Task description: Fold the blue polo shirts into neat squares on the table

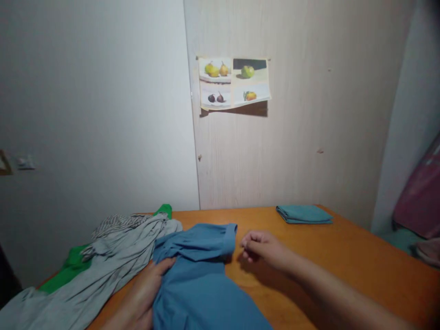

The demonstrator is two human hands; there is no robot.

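Observation:
A blue short-sleeved shirt (206, 284) lies on the table in front of me, running off the bottom of the view. Its sleeve (209, 240) points right, with the wide hem at its end. My left hand (147, 288) grips the shirt's left side, thumb on top; the other fingers are hidden by the cloth. Just right of the sleeve hem, my right hand (259, 247) hovers over the table, apart from the shirt. Its fingers are curled in toward the thumb, and I see nothing in them.
Left of the shirt is a loose pile of grey cloth (113, 261), striped cloth (120, 224) and green cloth (68, 270). A folded teal cloth (304, 214) lies at the back right of the orange-brown table (343, 256). A fruit picture (233, 85) hangs on the wall behind.

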